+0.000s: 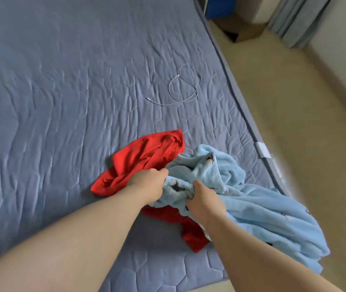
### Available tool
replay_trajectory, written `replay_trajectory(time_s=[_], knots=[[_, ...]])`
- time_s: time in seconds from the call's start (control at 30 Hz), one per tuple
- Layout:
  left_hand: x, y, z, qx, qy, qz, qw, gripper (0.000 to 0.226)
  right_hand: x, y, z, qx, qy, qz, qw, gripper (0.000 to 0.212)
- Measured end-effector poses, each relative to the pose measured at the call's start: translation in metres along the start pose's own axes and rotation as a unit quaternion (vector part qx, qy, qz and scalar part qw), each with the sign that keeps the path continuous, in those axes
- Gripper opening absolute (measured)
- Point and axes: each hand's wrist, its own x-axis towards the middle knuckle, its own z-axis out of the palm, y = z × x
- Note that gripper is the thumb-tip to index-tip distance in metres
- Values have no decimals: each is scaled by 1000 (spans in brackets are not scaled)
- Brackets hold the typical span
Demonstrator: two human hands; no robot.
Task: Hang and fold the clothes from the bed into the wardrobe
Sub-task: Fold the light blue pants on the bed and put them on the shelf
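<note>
Two pieces are bunched up near the right edge of the bed (62, 102), toward its near corner: a fluffy light blue garment (241, 186) lying on top of a red garment (146, 157). We've got both hands buried in the blue one, our left hand (147, 182) and right hand (204, 200) close together, fingers of each curled into a fistful of fleece. Our guess is we're grabbing the bunched middle just to peel it off the red one, then hunt for a collar or waistband before hanging or folding. Honestly can't tell what it is, robe or pyjamas, since it's all crumpled and the part trailing toward the right edge is smeared with blur. Our fingertips are sunk in the fabric, so we can't see them. Part of the red one hides under the blue. Further up the bed lies a white cable (184, 87), well apart from the clothes. No wardrobe in view.
</note>
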Motion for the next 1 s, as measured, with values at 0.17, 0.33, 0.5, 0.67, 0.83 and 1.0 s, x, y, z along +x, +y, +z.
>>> replay_trajectory(time_s=[0.17, 0.33, 0.5, 0.67, 0.83, 1.0], knots=[[-44, 4, -144, -19, 78, -9, 997, 15, -43, -57, -121, 9, 84, -55, 995, 18], [-103, 9, -292, 5, 203, 8, 979, 16, -103, -114, -246, -25, 228, -114, 967, 9], [-177, 25, -414, 50, 346, 42, 936, 13, -181, -152, -359, -15, 352, -162, 922, 8], [-254, 37, -506, 110, 491, 28, 863, 14, -262, -184, -445, 10, 460, -192, 867, 12], [-336, 55, -576, 130, 597, 27, 792, 14, -338, -204, -501, 55, 534, -207, 818, 15], [-397, 82, -619, 93, 710, 21, 698, 21, -397, -215, -544, 116, 611, -242, 745, 13]])
